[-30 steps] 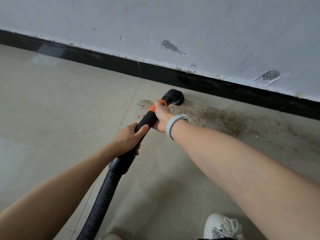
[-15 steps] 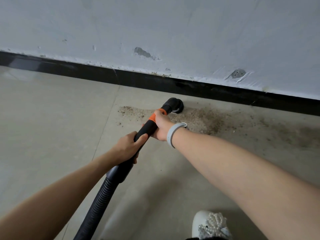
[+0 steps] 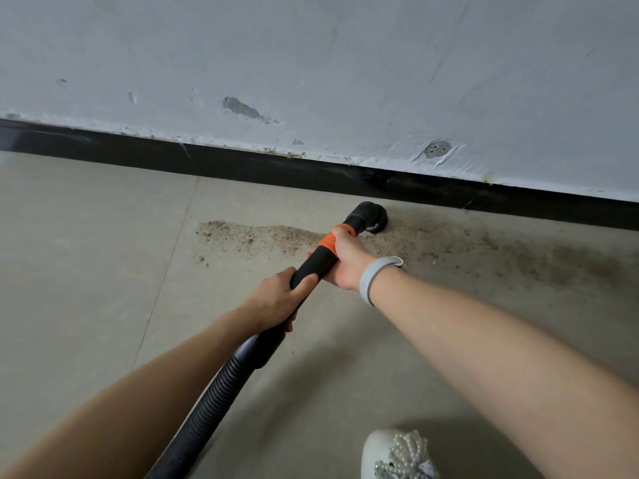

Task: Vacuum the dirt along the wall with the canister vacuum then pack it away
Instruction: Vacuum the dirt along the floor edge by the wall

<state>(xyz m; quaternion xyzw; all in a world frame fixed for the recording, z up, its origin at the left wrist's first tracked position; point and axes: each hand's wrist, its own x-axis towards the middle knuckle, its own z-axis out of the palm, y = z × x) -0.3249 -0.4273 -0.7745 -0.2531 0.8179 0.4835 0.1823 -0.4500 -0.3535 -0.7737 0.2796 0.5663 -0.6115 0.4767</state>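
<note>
A black vacuum wand (image 3: 313,266) with an orange ring runs from a ribbed black hose (image 3: 207,409) up to a round black nozzle (image 3: 371,216). The nozzle sits on the floor close to the black skirting. My left hand (image 3: 276,299) grips the wand's lower end, just above the hose cuff. My right hand (image 3: 345,257), with a grey wristband, grips the wand at the orange ring. A band of brown dirt (image 3: 262,236) lies on the beige floor along the wall, spreading left and right of the nozzle. The canister is out of view.
A scuffed white wall (image 3: 345,63) with a black skirting board (image 3: 242,164) closes off the far side. My white shoe with pearl beads (image 3: 397,454) stands at the bottom right. Beige tiled floor (image 3: 86,254) spreads to the left.
The nozzle has shifted to the right along the dirt band, so more dirt now shows to its left. Both hands keep their grip on the wand.
</note>
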